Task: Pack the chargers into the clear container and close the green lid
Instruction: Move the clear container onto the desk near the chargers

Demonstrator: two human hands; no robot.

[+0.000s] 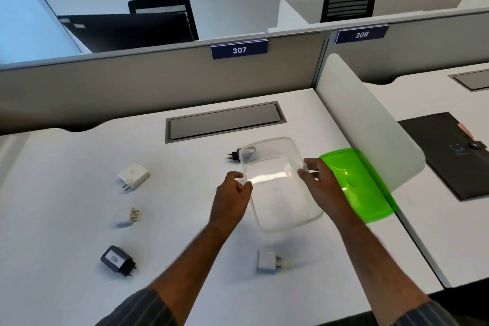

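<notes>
Hands of a person reach over a white desk [79,219] and grip a clear container [277,185] by its two long sides, near the middle of the desk toward the right edge. Left hand [231,198] has its fingers curled, thumb and fingertips pinching the container's left rim. Right hand [321,182] has its fingers bent over the right rim, thumb inside the wall. Nothing lies inside the container. A green lid [362,185] lies just beside the container at the desk's right edge, against a white side divider [370,124]. Five chargers lie loose on the desk: a black charger [232,154] touching or just behind the container's far left corner, a white square charger [134,174] well to the left, a small white charger [127,216] nearer than that, blurred, a black charger with a white label [117,261] toward the near left corner, and a white charger [267,261] near the front edge, below the container. A grey cable hatch [225,120] is set in the desk near the back edge
</notes>
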